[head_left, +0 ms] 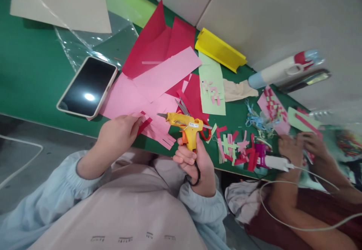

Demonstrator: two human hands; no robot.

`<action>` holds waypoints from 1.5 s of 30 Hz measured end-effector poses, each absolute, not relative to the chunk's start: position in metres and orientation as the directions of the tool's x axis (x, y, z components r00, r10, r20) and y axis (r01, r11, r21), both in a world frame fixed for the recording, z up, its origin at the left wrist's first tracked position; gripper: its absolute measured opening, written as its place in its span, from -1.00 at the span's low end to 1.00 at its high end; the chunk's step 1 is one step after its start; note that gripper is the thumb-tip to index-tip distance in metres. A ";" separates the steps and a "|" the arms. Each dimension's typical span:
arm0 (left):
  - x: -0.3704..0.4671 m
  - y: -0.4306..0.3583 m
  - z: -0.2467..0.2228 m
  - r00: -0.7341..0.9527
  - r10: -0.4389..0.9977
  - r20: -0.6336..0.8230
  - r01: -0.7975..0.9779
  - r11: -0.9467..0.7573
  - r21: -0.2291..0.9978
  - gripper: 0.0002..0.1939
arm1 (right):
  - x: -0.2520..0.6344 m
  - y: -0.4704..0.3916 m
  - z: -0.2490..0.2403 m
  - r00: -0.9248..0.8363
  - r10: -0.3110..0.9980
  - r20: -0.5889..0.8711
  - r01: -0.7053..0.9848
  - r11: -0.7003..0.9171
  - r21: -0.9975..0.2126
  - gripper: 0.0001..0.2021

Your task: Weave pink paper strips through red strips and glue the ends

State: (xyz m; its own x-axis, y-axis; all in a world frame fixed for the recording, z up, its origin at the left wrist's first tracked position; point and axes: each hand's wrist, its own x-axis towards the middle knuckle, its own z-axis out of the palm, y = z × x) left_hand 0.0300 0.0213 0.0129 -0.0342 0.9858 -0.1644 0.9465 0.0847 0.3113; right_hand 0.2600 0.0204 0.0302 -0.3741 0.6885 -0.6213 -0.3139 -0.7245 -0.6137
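Observation:
In the head view my right hand (195, 161) is wrapped round the handle of a yellow glue gun (183, 123), whose nozzle points left. My left hand (120, 133) pinches a small red paper strip (144, 125) at the table's near edge. Beneath the strip lie pink paper strips (161, 137) with slits between them. Partly hidden behind the glue gun are scissors (183, 106) with orange-red handles. Large pink paper (121, 93) and red paper (152, 39) overlap beyond my hands.
A phone (88, 86) lies left on the green table (25, 72). Paper strips (234, 146) lie to the right, beside a purple device (261, 157). A yellow folded piece (220, 50) and a bottle (271, 71) are near the wall. A co-worker's hands (291, 148) work at far right.

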 end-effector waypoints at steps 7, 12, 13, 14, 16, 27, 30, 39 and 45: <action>0.030 0.023 0.012 -0.048 0.979 -0.196 0.950 0.105 0.293 -0.44 | 0.260 0.024 0.029 -0.400 0.657 -0.639 -0.280 -0.752 -0.597 -0.45; 0.030 0.023 0.014 -0.054 0.975 -0.215 0.948 0.117 0.295 -0.45 | 0.261 0.015 0.020 -0.227 0.826 -0.516 -0.087 -0.545 -0.834 -0.41; 0.030 0.023 0.014 -0.054 0.975 -0.215 0.947 0.118 0.299 -0.46 | 0.261 0.013 0.019 -0.204 0.853 -0.481 -0.017 -0.494 -0.869 -0.41; 0.030 0.023 0.015 -0.054 0.975 -0.215 0.945 0.119 0.303 -0.47 | 0.262 0.011 0.019 -0.194 0.871 -0.452 0.047 -0.452 -0.891 -0.43; 0.030 0.023 0.015 -0.048 0.977 -0.210 0.944 0.113 0.311 -0.48 | 0.262 0.008 0.020 -0.201 0.879 -0.433 0.143 -0.411 -0.900 -0.47; 0.030 0.022 0.013 -0.051 0.980 -0.190 0.931 0.116 0.347 -0.48 | 0.252 0.005 0.026 -0.225 0.902 -0.367 0.453 -0.237 -0.860 -0.49; 0.031 0.023 0.013 -0.053 0.979 -0.198 0.927 0.122 0.355 -0.49 | 0.251 0.005 0.023 -0.245 0.908 -0.340 0.496 -0.184 -0.849 -0.51; 0.030 0.022 0.013 -0.055 0.983 -0.177 0.921 0.118 0.372 -0.53 | 0.248 0.006 0.024 -0.266 0.913 -0.308 0.605 -0.090 -0.791 -0.55; 0.030 0.021 0.012 -0.052 0.985 -0.165 0.920 0.111 0.376 -0.52 | 0.247 0.006 0.028 -0.267 0.909 -0.319 0.620 -0.092 -0.779 -0.58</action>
